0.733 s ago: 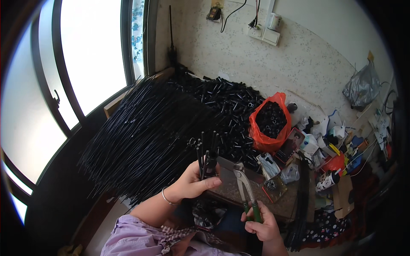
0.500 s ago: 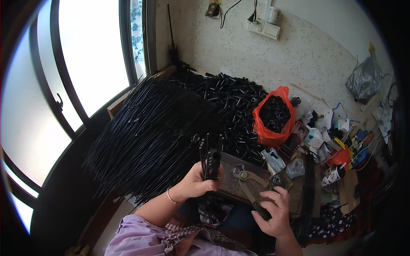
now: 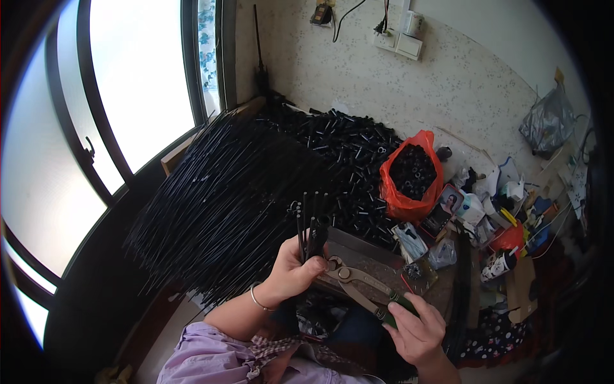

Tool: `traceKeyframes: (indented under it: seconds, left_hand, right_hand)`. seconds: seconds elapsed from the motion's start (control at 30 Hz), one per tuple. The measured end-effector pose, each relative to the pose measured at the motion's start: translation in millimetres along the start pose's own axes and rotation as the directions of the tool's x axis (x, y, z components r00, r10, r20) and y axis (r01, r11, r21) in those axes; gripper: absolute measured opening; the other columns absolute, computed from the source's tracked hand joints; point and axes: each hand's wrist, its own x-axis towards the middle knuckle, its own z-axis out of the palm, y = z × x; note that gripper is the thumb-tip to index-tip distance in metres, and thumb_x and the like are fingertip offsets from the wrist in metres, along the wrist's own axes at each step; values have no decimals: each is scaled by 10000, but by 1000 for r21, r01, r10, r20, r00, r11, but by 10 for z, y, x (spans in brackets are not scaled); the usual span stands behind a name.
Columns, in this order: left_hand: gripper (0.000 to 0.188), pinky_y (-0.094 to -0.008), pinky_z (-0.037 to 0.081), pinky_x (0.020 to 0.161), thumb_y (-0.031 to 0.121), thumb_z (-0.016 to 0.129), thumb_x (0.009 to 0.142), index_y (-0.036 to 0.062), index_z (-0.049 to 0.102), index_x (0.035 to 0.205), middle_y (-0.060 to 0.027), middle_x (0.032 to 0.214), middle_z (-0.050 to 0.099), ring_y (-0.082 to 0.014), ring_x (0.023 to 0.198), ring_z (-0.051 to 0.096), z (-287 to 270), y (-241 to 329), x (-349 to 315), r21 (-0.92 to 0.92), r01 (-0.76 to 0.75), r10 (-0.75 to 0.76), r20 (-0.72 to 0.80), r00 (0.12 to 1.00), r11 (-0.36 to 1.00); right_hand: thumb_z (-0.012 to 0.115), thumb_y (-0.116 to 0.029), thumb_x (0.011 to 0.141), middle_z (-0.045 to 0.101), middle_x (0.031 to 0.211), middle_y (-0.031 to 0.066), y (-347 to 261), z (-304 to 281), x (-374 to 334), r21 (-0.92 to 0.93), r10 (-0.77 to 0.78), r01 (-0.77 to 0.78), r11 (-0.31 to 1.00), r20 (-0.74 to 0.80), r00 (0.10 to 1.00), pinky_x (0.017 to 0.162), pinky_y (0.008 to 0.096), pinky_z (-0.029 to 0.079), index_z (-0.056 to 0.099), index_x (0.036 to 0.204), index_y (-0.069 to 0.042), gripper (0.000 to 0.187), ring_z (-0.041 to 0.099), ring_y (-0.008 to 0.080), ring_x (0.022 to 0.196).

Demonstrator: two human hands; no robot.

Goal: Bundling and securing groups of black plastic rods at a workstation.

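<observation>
My left hand (image 3: 295,272) is closed around several thin black rods (image 3: 305,214) and a thicker black tube (image 3: 319,232), all pointing away from me. My right hand (image 3: 419,333) grips the green handles of large pliers (image 3: 361,281), which are spread apart. The jaws of the pliers meet the lower part of the held bunch, beside my left thumb. What exactly sits between the jaws is hidden. Beneath the pliers is a worn metal tray (image 3: 368,246).
A big bundle of long black rods (image 3: 211,198) lies left, with a heap of short black tubes (image 3: 348,144) behind. A red plastic bag (image 3: 395,201) holds small black parts. A phone (image 3: 442,211), a bottle (image 3: 500,264) and clutter crowd the right.
The pliers have moved left, so their jaws reach my left hand. My right fingers have settled around both handles. The phone's screen now shows a brighter picture.
</observation>
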Motion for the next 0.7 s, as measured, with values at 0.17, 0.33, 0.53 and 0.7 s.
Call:
traceKeyframes:
  seconds: [0.17,0.33,0.53,0.7]
  left_hand:
    - [341,-185,378,553,320,684,801,32,532,901,27,722,543,-36,624,475,89,38,76,-21,-52,53,55,997,998]
    - [329,-194,396,572,267,669,810,19,525,971,22,728,535,-37,634,485,197,-24,68,-93,81,-71,103,992,992]
    - [237,-172,352,518,162,649,817,0,558,964,40,661,515,-22,571,450,188,91,81,-58,75,-82,-125,989,996]
    - [226,-175,361,511,167,663,808,3,560,924,13,664,544,-33,561,466,171,80,81,-103,105,-103,16,994,989]
  right_hand:
    - [594,-318,854,620,858,234,-89,548,-447,606,161,-404,-685,667,728,475,317,489,573,948,50,380,649,288,671]
    - [655,-232,806,608,777,167,-206,971,-539,285,-172,-424,-860,621,765,521,291,454,517,995,8,335,589,244,600]
    - [683,-78,664,565,923,165,67,588,-58,166,340,-317,934,-130,931,563,362,448,478,1077,-5,467,588,278,737]
    - [629,-135,843,597,720,101,-128,557,-279,443,-123,-649,-618,762,636,556,260,472,533,984,63,261,584,149,600]
